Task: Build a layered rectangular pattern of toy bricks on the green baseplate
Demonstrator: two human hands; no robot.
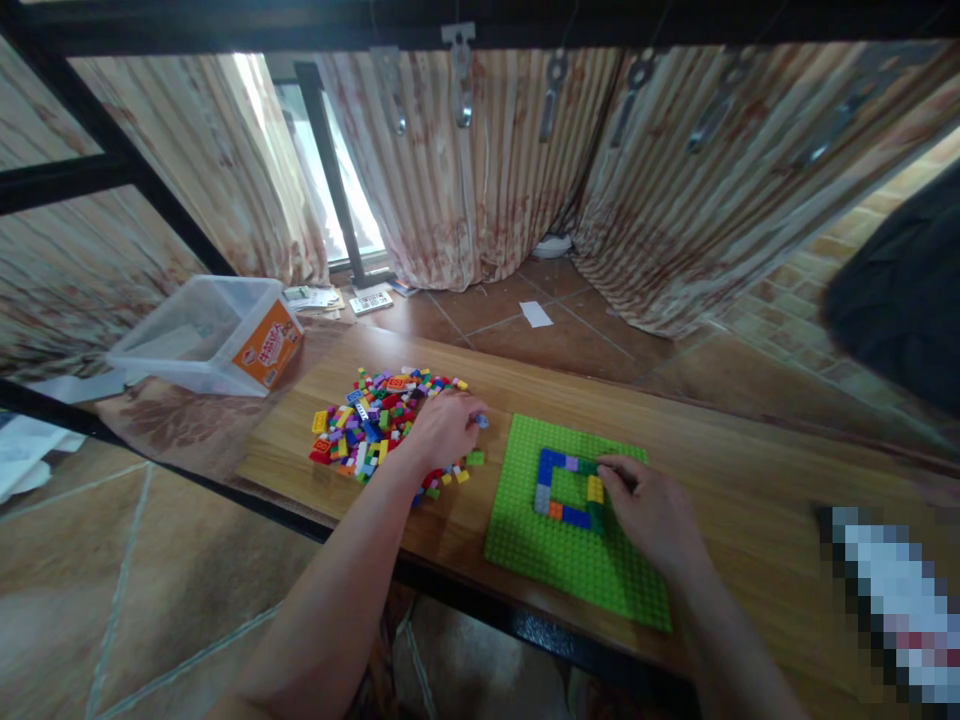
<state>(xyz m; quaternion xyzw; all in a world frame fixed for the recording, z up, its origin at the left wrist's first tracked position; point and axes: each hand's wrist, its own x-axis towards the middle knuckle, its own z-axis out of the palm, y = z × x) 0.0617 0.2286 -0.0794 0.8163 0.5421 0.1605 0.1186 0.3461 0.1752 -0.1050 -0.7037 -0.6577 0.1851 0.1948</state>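
Note:
A green baseplate (517, 520) lies on the wooden tabletop, bearing a square ring of toy bricks with blue bricks (552, 465), a grey brick (541, 498), an orange brick (555, 510) and a yellow brick (595, 488). At the ring's far right corner, my right hand (652, 505) has its fingertips pinched together beside a dark green brick (587, 467); whatever is between them is hidden. My left hand (450, 425) reaches over the right side of a heap of mixed bricks (367, 430). Its fingertips are closed on a small blue brick (481, 421).
Beyond the tabletop's left end stands a clear plastic box (202, 340) with an orange label. A pixelated object (892, 590) lies at the right. Above the table runs a dark metal bar (300, 25) with hanging clips. Patterned curtains (465, 190) hang behind.

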